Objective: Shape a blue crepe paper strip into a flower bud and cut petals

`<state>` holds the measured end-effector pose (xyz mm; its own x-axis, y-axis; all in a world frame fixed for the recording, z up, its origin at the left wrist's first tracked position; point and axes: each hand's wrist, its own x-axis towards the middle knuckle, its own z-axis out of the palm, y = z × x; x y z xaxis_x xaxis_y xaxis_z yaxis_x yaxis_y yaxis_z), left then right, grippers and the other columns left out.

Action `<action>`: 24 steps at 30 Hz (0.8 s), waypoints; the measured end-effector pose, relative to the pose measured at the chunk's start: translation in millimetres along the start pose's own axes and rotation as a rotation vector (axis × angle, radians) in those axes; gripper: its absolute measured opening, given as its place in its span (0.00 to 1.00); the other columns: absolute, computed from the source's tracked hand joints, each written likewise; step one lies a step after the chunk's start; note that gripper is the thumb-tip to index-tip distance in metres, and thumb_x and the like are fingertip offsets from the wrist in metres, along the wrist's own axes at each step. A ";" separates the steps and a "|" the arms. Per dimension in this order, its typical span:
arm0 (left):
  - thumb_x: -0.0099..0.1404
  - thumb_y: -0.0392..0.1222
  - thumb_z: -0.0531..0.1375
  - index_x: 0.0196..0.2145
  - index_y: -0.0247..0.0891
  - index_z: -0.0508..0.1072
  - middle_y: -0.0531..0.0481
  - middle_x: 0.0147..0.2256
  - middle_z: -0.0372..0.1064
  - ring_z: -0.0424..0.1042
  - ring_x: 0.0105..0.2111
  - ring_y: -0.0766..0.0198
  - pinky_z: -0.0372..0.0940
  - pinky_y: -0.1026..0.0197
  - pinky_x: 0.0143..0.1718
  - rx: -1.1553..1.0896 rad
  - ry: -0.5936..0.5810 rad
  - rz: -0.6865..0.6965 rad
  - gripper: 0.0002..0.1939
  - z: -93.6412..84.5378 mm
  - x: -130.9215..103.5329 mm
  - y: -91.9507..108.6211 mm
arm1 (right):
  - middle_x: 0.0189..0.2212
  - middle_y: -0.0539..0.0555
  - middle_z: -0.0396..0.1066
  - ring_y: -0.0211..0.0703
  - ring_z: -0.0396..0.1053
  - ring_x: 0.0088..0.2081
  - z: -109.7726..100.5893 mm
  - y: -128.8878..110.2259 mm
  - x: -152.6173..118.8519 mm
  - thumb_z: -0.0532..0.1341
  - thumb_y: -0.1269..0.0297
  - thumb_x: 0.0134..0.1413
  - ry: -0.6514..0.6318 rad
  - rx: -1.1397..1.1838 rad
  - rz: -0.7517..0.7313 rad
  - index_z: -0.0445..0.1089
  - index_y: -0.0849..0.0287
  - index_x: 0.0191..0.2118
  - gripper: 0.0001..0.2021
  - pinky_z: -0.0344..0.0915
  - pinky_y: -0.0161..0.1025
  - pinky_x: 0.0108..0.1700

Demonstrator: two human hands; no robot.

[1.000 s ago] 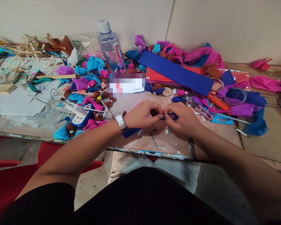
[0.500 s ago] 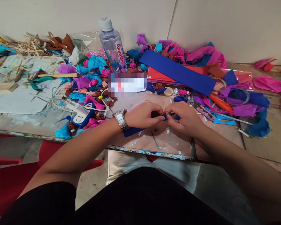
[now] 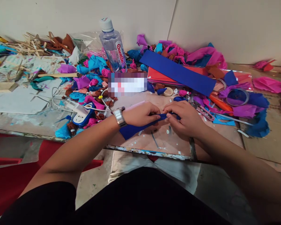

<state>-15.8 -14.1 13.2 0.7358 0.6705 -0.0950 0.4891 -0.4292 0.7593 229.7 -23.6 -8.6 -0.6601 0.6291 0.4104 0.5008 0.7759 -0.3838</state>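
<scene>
Both hands (image 3: 163,115) pinch blue paper (image 3: 133,130)

The tilted label on the bottle (image 3: 112,50) seems to read "Ganten".

Craft workshop: paint-stained table (image 3: 121,143) bearing coloured paper (image 3: 178,72), wood sticks (image 3: 31,45) and pliers (image 3: 38,82).

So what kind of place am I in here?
Likely a craft workspace: coloured paper pieces, loose wooden sticks and a pink cutter on a worn, paint-marked table.
</scene>
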 end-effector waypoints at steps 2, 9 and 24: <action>0.73 0.47 0.56 0.34 0.35 0.79 0.53 0.27 0.74 0.65 0.25 0.70 0.56 0.64 0.30 0.002 0.007 0.010 0.16 0.6 0.8 -1.7 | 0.48 0.58 0.81 0.54 0.77 0.49 -1.0 -1.5 -0.2 0.60 0.62 0.68 0.014 -0.032 -0.031 0.72 0.54 0.48 0.08 0.62 0.52 0.51; 0.72 0.50 0.58 0.38 0.34 0.81 0.53 0.26 0.72 0.61 0.25 0.70 0.55 0.64 0.29 -0.035 -0.015 -0.002 0.17 2.3 2.5 -7.4 | 0.35 0.52 0.81 0.49 0.77 0.38 4.4 1.5 -1.3 0.62 0.63 0.67 0.053 -0.022 -0.038 0.75 0.54 0.42 0.04 0.62 0.48 0.47; 0.74 0.47 0.57 0.41 0.32 0.81 0.46 0.38 0.81 0.77 0.35 0.65 0.69 0.65 0.41 -0.317 -0.092 0.010 0.17 1.0 4.0 -5.2 | 0.36 0.51 0.83 0.47 0.79 0.37 7.3 4.6 -2.2 0.65 0.64 0.68 0.148 -0.038 -0.097 0.78 0.53 0.45 0.05 0.65 0.49 0.49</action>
<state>-14.9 -9.8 8.2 0.7858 0.6039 -0.1335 0.3224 -0.2158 0.9217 229.4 -21.8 -17.3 -0.6181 0.5496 0.5621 0.4619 0.8324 -0.3061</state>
